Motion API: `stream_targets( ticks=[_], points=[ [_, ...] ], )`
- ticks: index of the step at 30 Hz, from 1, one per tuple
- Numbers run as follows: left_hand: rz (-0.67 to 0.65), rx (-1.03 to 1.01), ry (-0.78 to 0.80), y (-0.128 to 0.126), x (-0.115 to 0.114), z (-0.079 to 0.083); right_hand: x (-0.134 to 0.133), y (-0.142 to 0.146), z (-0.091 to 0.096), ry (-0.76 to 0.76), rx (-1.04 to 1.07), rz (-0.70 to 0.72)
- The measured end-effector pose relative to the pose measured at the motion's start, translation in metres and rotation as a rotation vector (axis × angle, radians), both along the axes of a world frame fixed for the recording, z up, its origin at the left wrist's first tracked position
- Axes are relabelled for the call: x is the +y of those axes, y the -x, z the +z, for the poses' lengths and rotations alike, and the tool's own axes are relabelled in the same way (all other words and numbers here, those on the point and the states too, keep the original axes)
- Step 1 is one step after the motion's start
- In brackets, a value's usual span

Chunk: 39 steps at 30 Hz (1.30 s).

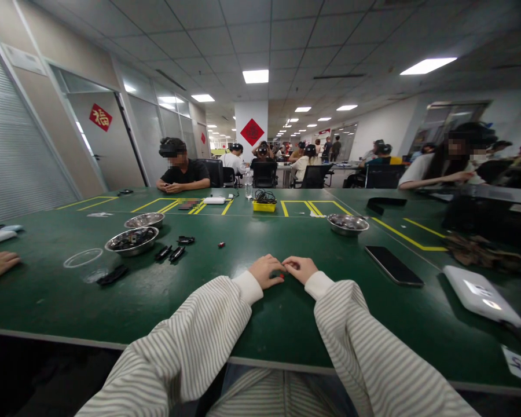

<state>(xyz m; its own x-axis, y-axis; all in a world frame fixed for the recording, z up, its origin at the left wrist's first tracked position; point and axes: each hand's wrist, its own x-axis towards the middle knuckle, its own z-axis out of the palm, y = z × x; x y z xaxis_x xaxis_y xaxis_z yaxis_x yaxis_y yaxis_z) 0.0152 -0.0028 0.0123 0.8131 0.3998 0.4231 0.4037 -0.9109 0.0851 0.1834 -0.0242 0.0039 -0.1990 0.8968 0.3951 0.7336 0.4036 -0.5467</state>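
Note:
My left hand (pixel 267 271) rests low over the green table, fingers curled together. A small red piece (pixel 282 276) shows at its fingertips, too small to name. My right hand (pixel 301 269) meets it from the other side, its thumb and fingers pinched close to the left fingertips. Whatever the right fingers pinch is hidden. Beyond my left hand lies another small red and dark part (pixel 221 245). Several black plastic parts (pixel 177 254) are scattered farther left, beside a steel bowl (pixel 132 241) filled with dark pieces.
A second steel bowl (pixel 144 220) stands behind the first; another bowl (pixel 348 225) is at the right. A phone (pixel 393 265) and white power bank (pixel 481 294) lie right. A clear lid ring (pixel 83 258), yellow cable box (pixel 264 205) and a co-worker's hand (pixel 0 264) are also there.

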Motion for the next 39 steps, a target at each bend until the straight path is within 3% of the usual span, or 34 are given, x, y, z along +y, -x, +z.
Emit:
stream_targets(
  ticks=[2,7,10,14,18,23,28,32,39],
  points=[
    [0.145,-0.082,-0.008,0.012,0.010,0.004,0.000,0.000,-0.001,0.004,-0.021,0.052],
    [0.803,-0.256,-0.067,0.064,0.046,0.003,0.000,0.002,-0.002,-0.013,-0.105,0.201],
    [0.985,-0.271,0.036,0.087,0.062,-0.008,-0.001,0.003,-0.002,-0.009,-0.124,0.241],
    [0.883,-0.221,0.118,0.090,0.071,-0.016,-0.001,0.003,-0.002,-0.020,-0.137,0.230],
    [0.624,-0.148,0.136,0.075,0.069,-0.016,0.000,0.002,-0.003,-0.036,-0.138,0.188],
    [0.208,-0.115,0.167,0.050,0.050,-0.013,0.001,0.001,-0.004,-0.033,-0.100,0.167],
    [-0.024,-0.115,0.226,0.024,0.020,-0.010,0.000,0.003,-0.004,-0.036,0.008,0.166],
    [-0.075,-0.110,0.268,0.012,0.003,-0.006,-0.001,0.004,-0.002,-0.024,0.094,0.171],
    [0.106,-0.122,0.229,0.011,0.005,-0.010,-0.002,0.003,-0.001,-0.018,0.064,0.150]
  ],
)
